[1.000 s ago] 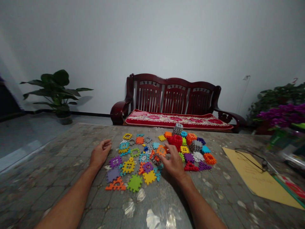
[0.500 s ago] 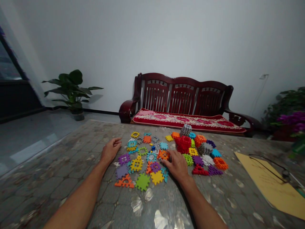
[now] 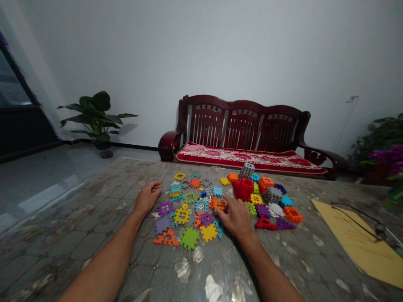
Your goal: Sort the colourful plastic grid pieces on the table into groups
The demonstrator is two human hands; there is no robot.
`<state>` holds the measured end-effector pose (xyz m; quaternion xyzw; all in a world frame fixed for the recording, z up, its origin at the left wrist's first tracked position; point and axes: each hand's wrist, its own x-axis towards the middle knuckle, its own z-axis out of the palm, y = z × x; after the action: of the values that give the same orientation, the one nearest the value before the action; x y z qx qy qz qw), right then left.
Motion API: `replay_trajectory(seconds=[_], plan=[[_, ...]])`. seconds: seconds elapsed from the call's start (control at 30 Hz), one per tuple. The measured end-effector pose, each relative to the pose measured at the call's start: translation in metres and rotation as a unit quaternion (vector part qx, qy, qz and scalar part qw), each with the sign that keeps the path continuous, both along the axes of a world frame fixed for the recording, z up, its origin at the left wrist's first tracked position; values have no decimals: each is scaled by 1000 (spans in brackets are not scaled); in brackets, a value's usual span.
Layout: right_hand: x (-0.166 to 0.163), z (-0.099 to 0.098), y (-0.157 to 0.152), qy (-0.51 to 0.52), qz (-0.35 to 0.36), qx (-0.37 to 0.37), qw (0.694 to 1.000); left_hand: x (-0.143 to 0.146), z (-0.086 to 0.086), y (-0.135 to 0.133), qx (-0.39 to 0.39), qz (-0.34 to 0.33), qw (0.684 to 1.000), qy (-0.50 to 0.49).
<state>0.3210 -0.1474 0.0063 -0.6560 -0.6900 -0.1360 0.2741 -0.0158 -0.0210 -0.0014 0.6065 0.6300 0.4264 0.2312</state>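
Flat, toothed plastic building pieces in many colours lie between my two hands. My left hand (image 3: pixel 147 198) rests on the table to the left of them, fingers loosely stretched and holding nothing; the purple window piece (image 3: pixel 165 208) is nearest to it. At the right edge of the group lies my right hand (image 3: pixel 235 214), thumb and forefinger apart beside an orange window piece (image 3: pixel 218 204). Its fingertips seem to touch that piece's edge, and its other fingers are partly hidden. Closer to me lie a green square piece (image 3: pixel 189 238) and a yellow square piece (image 3: pixel 209 232).
Joined pieces, among them a red block (image 3: pixel 243 189) and a grey block (image 3: pixel 272 195), stand right of my right hand. Yellow paper (image 3: pixel 355 243) with glasses (image 3: pixel 379 230) lies at the table's right. A wooden bench (image 3: pixel 239 126) stands behind the table (image 3: pixel 103 209).
The camera view has shifted slightly. Both hands and the pieces keep practically the same places on the table.
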Motion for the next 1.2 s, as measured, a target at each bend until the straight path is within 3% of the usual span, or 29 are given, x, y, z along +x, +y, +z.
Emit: replay_trajectory(seconds=[0.43,0.7,0.9,1.2], plan=[[3,-3,3,12,66,-12,998,-1,0,-1,-4,-3,999,48],[-2,2,1,-8,10,19,1000,0,3,-3,-6,-6,999,50],[-1,11,-4,-14,18,-20,1000,-1,2,-3,-5,-6,998,61],[9,16,-3,17,122,-81,989,-1,1,-2,-12,-5,997,73]])
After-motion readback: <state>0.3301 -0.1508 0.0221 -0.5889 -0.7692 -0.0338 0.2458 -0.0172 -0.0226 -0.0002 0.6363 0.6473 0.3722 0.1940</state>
